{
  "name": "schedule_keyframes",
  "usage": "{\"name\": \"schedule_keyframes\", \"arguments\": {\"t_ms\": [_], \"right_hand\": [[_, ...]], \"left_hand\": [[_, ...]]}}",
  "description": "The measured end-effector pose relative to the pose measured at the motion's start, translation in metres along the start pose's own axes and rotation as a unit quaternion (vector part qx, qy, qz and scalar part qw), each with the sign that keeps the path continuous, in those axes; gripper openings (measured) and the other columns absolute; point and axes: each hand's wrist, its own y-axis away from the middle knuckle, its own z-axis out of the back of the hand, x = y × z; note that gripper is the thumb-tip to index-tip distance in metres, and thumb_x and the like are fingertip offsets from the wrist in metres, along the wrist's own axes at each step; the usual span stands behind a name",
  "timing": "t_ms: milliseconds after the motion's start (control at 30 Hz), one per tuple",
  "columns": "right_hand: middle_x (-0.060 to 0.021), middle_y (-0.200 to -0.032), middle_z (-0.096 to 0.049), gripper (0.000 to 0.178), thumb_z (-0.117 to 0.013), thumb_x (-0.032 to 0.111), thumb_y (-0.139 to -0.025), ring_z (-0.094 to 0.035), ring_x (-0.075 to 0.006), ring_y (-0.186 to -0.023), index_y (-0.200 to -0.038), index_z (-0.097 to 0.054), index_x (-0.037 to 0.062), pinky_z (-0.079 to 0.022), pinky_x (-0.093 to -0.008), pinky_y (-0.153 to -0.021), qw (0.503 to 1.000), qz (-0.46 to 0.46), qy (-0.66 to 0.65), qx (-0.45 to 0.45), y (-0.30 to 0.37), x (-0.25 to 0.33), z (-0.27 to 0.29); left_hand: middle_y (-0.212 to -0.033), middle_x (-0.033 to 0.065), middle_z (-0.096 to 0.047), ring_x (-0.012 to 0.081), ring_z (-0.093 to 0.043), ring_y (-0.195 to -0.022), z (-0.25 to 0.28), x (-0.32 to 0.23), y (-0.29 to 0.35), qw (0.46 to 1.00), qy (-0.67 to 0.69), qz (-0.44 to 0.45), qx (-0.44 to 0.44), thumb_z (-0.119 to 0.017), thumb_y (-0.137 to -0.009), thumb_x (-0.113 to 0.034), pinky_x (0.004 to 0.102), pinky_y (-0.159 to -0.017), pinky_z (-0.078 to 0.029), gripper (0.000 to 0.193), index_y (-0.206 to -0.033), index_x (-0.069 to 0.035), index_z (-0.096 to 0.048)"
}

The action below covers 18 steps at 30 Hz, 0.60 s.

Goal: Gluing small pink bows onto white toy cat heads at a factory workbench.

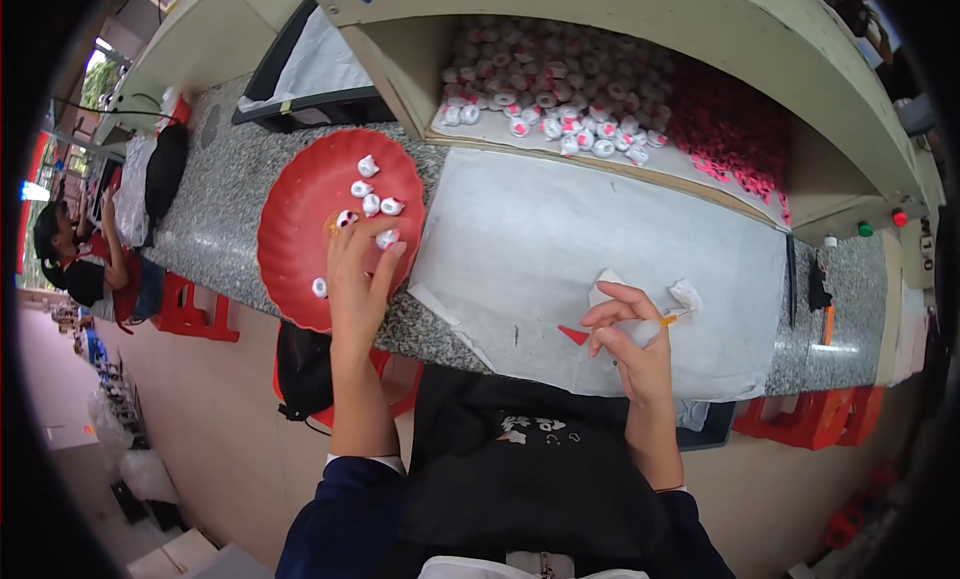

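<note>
My left hand (357, 274) reaches into a red fluted round tray (290, 269). Its thumb and index finger close around a small white-and-pink piece (387, 239). Several similar white pieces (371, 205) lie in the tray, and one with dark spots (346, 219) sits by my fingertips next to something thin and yellow. My right hand (635, 347) is closed around a small whitish translucent bottle (640, 331) with a yellow-orange tip, above the white sheet (540, 249). A pointed red bit (573, 334) shows beside its fingers.
Crumpled white scraps (686, 297) rest on the sheet. Beyond it, a shelf compartment holds a heap of white-and-pink pieces (560, 89) and a pile of bright pink bits (730, 129). A black tray (320, 109) stands at the back left. Another person (95, 269) sits far left.
</note>
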Motion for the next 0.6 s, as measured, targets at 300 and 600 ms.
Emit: {"name": "schedule_keyframes", "arguments": {"t_ms": [300, 600], "right_hand": [[-0.0096, -0.091, -0.045, 0.061, -0.058, -0.003, -0.063, -0.046, -0.0119, -0.064, -0.116, -0.03, 0.0043, -0.041, -0.022, -0.051, 0.998, 0.066, 0.024, 0.001, 0.013, 0.001, 0.009], [-0.0131, -0.1, -0.038, 0.05, -0.053, -0.004, -0.067, -0.046, -0.0141, -0.066, -0.108, -0.028, 0.0069, -0.041, -0.0218, -0.047, 0.995, 0.069, -0.077, 0.001, 0.04, 0.008, 0.031]], "left_hand": [[-0.099, 0.0072, -0.053, 0.0275, -0.043, -0.1, -0.119, -0.096, -0.084, 0.942, 0.045, -0.331, 0.019, -0.052, -0.067, -0.002, 0.0368, -0.085, -0.034, 0.027, -0.093, -0.008, -0.056], [-0.08, 0.0054, -0.052, 0.0201, -0.047, -0.088, -0.204, -0.108, -0.111, 0.877, 0.009, -0.477, 0.057, -0.05, -0.063, -0.011, 0.0324, -0.08, -0.035, 0.02, -0.082, -0.009, -0.055]]}}
